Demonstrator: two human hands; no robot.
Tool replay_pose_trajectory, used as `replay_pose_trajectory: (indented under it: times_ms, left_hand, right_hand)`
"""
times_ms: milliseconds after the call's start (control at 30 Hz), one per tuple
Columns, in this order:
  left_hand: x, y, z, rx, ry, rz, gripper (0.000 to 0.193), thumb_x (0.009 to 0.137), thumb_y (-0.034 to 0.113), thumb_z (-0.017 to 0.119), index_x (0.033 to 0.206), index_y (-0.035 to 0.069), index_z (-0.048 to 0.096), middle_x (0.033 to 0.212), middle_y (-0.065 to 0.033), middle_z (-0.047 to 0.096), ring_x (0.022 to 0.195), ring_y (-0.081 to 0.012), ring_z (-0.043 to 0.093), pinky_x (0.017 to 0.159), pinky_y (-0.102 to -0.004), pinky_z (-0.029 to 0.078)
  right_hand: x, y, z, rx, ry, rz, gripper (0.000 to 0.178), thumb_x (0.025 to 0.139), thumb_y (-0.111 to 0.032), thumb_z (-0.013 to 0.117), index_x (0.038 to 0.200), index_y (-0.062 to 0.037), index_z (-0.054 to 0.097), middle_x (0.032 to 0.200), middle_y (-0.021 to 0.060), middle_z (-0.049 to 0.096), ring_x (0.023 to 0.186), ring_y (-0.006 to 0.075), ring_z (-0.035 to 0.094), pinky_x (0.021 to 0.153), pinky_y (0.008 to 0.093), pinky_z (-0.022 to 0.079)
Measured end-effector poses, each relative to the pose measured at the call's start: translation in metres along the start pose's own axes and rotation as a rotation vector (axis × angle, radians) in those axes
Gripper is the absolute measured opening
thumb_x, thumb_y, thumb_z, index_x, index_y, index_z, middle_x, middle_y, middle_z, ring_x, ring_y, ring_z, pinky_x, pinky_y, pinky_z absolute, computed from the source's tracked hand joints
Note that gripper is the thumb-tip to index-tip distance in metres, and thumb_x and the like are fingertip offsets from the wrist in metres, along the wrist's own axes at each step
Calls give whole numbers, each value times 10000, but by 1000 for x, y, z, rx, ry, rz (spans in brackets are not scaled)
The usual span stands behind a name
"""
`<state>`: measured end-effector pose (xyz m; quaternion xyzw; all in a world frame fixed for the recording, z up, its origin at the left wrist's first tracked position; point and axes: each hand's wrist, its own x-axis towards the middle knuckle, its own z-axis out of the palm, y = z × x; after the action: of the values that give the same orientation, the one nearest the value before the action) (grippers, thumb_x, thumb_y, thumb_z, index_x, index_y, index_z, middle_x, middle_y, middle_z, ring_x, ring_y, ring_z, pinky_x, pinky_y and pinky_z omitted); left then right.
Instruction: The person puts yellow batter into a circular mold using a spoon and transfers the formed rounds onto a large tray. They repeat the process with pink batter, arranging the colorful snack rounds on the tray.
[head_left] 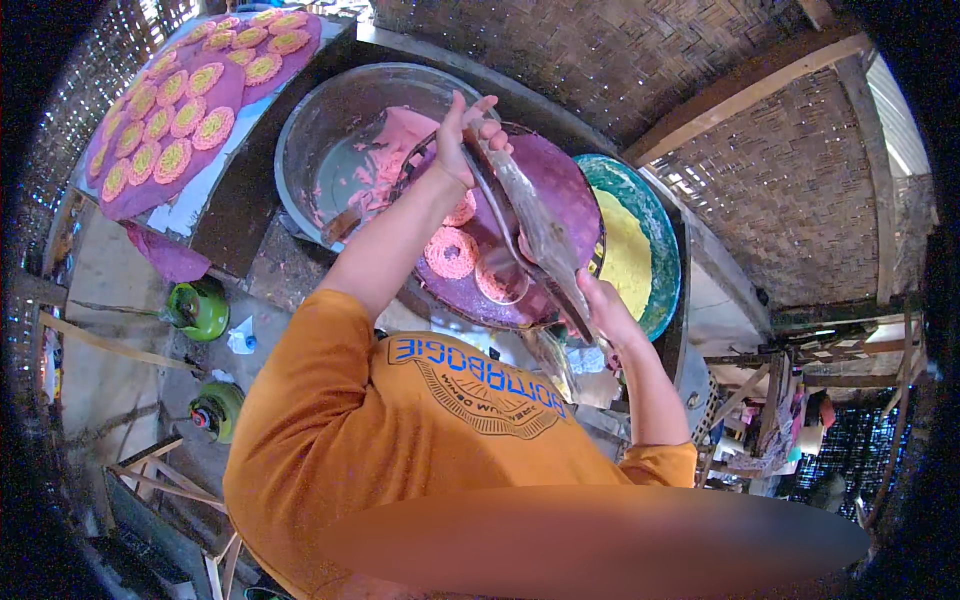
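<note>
Both hands hold a long, worn wooden lever press (545, 225), which slants over a round tray lined with purple cloth (565, 180). My left hand (462, 140) is closed on its far end, with the thumb raised. Around the near right end wrap the fingers of my right hand (610, 315). Beneath the press is a pink ring of squiggly dough strands (493, 280), partly hidden by a thin hoop-like edge. Another pink dough ring (451, 253) lies beside it on the cloth, and a further one is partly covered by my left forearm.
A grey basin (300, 135) with pink dough stands left of the tray. To the right is a teal basin (665, 265) of yellow dough. Several pink-and-yellow rings cover a purple cloth (205, 170) at far left. Green gas cylinders (205, 310) stand below it.
</note>
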<state>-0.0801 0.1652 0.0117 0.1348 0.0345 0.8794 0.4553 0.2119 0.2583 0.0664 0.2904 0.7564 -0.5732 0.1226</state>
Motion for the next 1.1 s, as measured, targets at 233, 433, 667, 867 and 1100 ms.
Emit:
replay_pose_trajectory:
  times_ms: [233,433,667,867,1100]
  left_hand:
    - [9,-18,-4,-18,72,2,564,778,667,417,961,142,513,465,32,380,435,-150,420,542,-347,387]
    - [-8,-41,-9,-71,147,-31,611,751,722,376,860,134,502,433,40,323,395,-128,373,501,-318,358]
    - [-34,-25,1,-10,310,-38,655,741,761,309,796,135,496,428,38,292,361,-122,304,441,-304,307]
    - [-19,7,16,33,135,-34,725,723,784,268,852,111,504,491,15,354,424,-150,366,503,-320,363]
    - [-38,-6,16,649,-133,-148,535,792,434,542,1156,47,481,1007,-115,582,914,-249,545,842,-395,433]
  right_hand:
    - [-14,-17,-5,-49,172,3,533,854,-528,447,880,-10,573,596,47,534,457,110,490,409,250,372]
    - [-36,-18,-7,-95,169,72,507,862,-488,468,871,8,572,555,41,512,399,99,451,370,247,347]
    - [-36,-7,14,11,85,78,470,887,-437,458,896,15,585,518,32,479,388,98,445,363,255,346]
    - [-6,13,17,-141,192,-113,451,874,-436,483,933,-1,583,654,54,542,583,130,523,517,268,408]
    - [15,6,12,-1,310,-262,397,869,-408,504,918,-20,573,789,48,574,734,117,499,653,276,416]
